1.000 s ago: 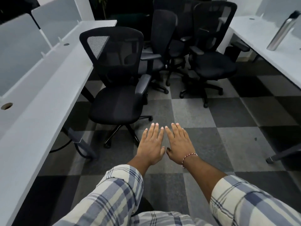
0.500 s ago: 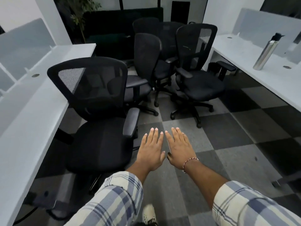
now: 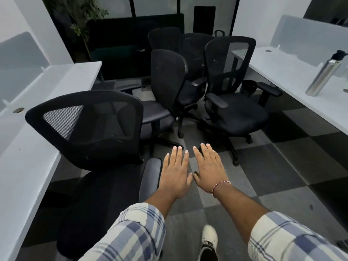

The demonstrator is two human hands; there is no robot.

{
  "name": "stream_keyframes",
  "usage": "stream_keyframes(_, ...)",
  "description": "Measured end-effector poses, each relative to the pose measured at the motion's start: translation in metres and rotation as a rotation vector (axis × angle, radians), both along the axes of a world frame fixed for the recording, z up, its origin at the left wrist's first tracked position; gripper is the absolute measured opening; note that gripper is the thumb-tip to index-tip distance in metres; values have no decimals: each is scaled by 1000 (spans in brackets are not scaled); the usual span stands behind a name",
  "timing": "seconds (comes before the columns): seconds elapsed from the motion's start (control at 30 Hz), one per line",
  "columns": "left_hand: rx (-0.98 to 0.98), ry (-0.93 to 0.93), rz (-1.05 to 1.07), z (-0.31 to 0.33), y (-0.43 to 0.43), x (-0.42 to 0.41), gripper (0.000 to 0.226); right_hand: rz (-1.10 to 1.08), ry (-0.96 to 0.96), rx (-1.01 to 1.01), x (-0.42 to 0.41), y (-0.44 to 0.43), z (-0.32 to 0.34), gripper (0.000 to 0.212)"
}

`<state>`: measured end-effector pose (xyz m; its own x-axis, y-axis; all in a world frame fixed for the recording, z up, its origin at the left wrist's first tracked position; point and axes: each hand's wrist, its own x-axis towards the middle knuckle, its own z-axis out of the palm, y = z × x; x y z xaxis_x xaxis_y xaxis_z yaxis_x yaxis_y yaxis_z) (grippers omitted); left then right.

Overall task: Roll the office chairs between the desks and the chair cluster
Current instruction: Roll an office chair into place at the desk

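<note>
Two white desks frame your lane: the left desk [image 3: 37, 129] runs along your side and the right desk [image 3: 293, 76] sits across the aisle, with checkered grey carpet [image 3: 282, 176] between them. Straight ahead is the chair cluster [image 3: 188, 72], at least four black office chairs packed close together at the far end of the aisle, in front of a dark partition [image 3: 131, 34]. The mesh-backed chair [image 3: 237, 113] holds the cluster's right edge near the right desk, seat facing you. The solid-backed chair [image 3: 167, 80] stands just beside it on the left.

Closer in, the nearest chair [image 3: 84, 129] is right up against the left desk's edge, apart from the cluster, with its mesh back away from you and its seat low at your left. A steel bottle [image 3: 323, 74] stands on the right desk.

Now your hands. Your left hand [image 3: 175, 174] and right hand [image 3: 209, 170] are both stretched out flat, palms down and fingers straight, holding nothing. They float side by side over the carpet, thumbs almost meeting. The left hand lies just beside the nearest chair's armrest [image 3: 150, 178], and you can't tell whether it touches. One white shoe [image 3: 209, 240] shows below, and a thin cord bracelet [image 3: 220, 185] circles your right wrist.
</note>
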<state>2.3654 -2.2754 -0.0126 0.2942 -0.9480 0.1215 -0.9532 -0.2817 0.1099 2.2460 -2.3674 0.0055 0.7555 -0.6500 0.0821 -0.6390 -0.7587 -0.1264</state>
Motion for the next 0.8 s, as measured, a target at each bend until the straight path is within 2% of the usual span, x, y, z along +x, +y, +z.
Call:
stream_keyframes(0.3, -36, 104, 175, -6, -118, 62, 74, -7, -162, 210, 78, -126, -1, 86)
stream_keyframes(0.5, -180, 148, 336, 0, -181, 109, 75, 85, -251, 315, 142, -204, 10, 87)
stream_keyframes(0.57, -221, 88, 376, 3, -190, 125, 72, 98, -281, 361, 164, -217, 8, 85)
stream_keyframes(0.63, -286, -50, 422, 13, -196, 144, 72, 159, -277, 357, 186, -225, 7, 83)
stream_keyframes(0.73, -365, -208, 617, 37, -207, 197, 74, 282, -263, 314, 233, -247, 8, 83)
stream_keyframes(0.8, -348, -242, 800, 49, -211, 241, 81, 344, -262, 302, 268, -258, 12, 82)
